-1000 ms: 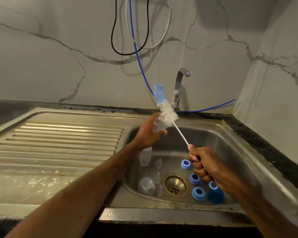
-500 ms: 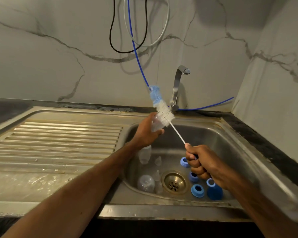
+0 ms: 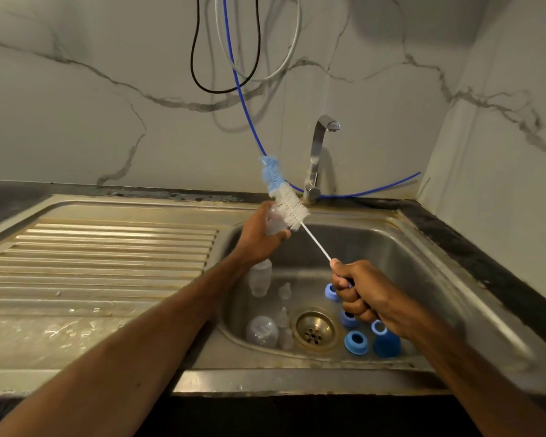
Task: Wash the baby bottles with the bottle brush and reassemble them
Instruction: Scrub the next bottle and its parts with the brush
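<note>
Centre frame, the left hand (image 3: 259,239) wraps its fingers round a clear plastic baby bottle (image 3: 273,223) above the steel sink (image 3: 391,253), likely so drips fall in. The right hand (image 3: 361,293) fists the white-and-blue bristled bottle brush (image 3: 292,210) by its handle for reach.

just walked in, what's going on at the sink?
A person is washing baby bottles over the stainless steel sink. The left hand grips a small clear plastic bottle. The right hand grips the handle of a white-and-blue bristle bottle brush, whose head is at the bottle, mostly outside it. Two other clear bottles, clear teats, blue screw rings and a dark blue cap lie unassembled in the basin.
</note>
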